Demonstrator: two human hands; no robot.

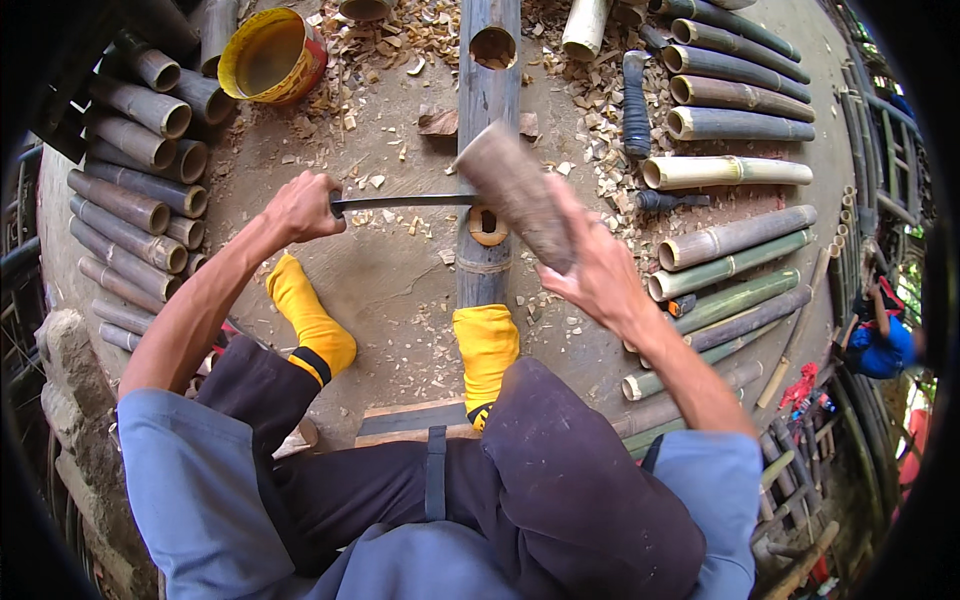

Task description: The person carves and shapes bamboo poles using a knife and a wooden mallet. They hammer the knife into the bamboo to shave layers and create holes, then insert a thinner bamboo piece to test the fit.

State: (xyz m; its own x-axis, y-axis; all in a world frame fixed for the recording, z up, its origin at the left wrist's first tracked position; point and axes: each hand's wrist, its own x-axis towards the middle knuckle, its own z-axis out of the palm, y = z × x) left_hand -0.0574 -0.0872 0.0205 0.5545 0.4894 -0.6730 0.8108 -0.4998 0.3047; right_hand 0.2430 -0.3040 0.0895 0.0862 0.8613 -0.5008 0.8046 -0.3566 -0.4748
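Observation:
My left hand (pixel 305 208) is closed around the handle of a long-bladed knife. Its narrow dark blade (pixel 405 203) reaches right, and its far end meets the thick bamboo pole (pixel 488 110) just above a cut hole (pixel 489 228). My right hand (pixel 600 268) grips a stout wooden club (pixel 515 190), blurred by motion, tilted over the pole and the blade's end. The club hides part of the pole. My foot in a yellow sock (pixel 486 345) rests on the pole's near end; the other yellow-socked foot (pixel 315 315) is on the ground to the left.
Cut bamboo tubes (pixel 125 205) are stacked at left, and more bamboo lengths (pixel 740 172) lie in rows at right. A yellow bucket (pixel 270 58) stands at the upper left. Wood chips (pixel 600 150) litter the ground. A person in blue (pixel 880 335) is at the far right.

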